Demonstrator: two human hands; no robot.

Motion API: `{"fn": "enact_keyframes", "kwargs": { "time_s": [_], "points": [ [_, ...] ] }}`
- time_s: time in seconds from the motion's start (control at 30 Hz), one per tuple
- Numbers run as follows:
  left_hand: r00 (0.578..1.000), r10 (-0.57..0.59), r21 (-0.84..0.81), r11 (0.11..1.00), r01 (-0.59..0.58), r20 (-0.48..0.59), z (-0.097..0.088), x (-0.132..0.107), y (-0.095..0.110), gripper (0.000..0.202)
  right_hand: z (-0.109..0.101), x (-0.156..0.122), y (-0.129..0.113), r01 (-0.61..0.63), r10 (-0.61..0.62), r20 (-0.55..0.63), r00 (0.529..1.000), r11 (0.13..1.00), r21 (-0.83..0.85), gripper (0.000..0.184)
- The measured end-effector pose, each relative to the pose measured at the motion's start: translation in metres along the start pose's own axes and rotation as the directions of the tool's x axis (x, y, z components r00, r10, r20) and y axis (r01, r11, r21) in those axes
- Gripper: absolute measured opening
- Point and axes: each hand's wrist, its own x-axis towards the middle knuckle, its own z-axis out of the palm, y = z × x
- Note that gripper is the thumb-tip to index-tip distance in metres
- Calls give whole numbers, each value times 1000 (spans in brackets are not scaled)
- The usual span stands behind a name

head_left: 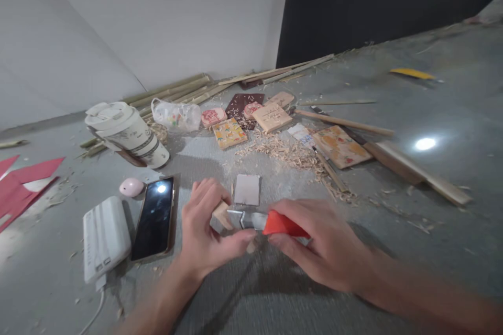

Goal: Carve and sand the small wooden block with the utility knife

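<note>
My right hand [318,241] is closed around the red handle of a utility knife [285,224], whose metal blade end points left. In my left hand [208,230] a small pale wood block [222,215] is gripped, and the blade lies against or right beside it. My left thumb stretches along below the blade. Just beyond both hands a small pale square piece [247,190] lies flat on the grey floor. Curled wood shavings [286,153] are heaped past it.
A phone [154,220], a white power bank [106,241] with a cable and a lidded paper cup [128,133] are at left. Patterned tiles [341,145], carved blocks [271,116] and a plastic bag [176,115] lie beyond. A yellow cutter [412,73] is far right; bamboo strips [173,89] line the wall.
</note>
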Motion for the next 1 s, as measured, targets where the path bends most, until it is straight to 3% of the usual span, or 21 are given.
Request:
{"fn": "enact_keyframes", "kwargs": {
  "time_s": [0.2,0.53,0.77,1.0],
  "points": [
    [999,49,4,999,-49,5,1,1,3,66,1,-2,0,14,-13,39,999,1000,-27,39],
    [998,48,-5,999,-48,38,0,1,4,60,1,2,1,84,-84,-21,996,996,-4,41],
    [998,56,61,997,-56,0,3,-1,9,51,0,3,-1,-2,1,-47,999,1000,-16,30],
    [998,51,56,997,-49,-36,5,-1,7,62,0,0,0,12,-12,-34,999,1000,1,31]
  ]
}}
